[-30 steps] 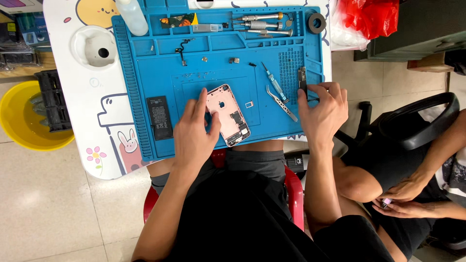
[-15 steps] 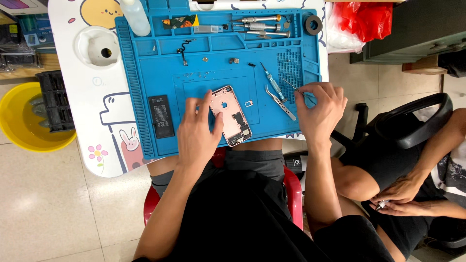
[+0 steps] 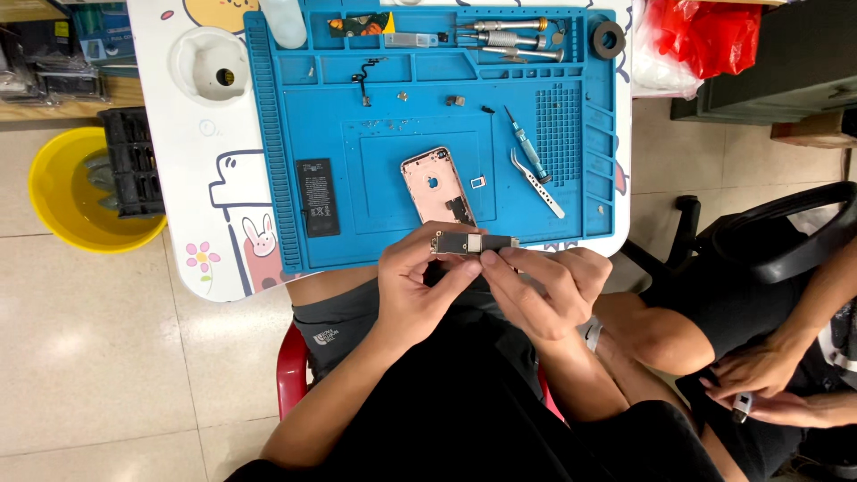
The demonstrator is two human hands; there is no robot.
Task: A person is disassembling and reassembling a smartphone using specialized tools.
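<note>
Holding small circuit board [image 3: 473, 244] in both hands, left hand [image 3: 418, 286], right hand [image 3: 544, 284], pink phone shell [image 3: 437, 186] just beyond

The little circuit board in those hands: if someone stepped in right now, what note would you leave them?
Left hand and right hand both pinch the circuit board, held over the near edge of the blue mat.
Pink phone shell lies open and stripped mid-mat; black battery to its left; tweezers and screwdriver to its right.
Done: board and battery are out.
Left: board not yet set down.
</note>
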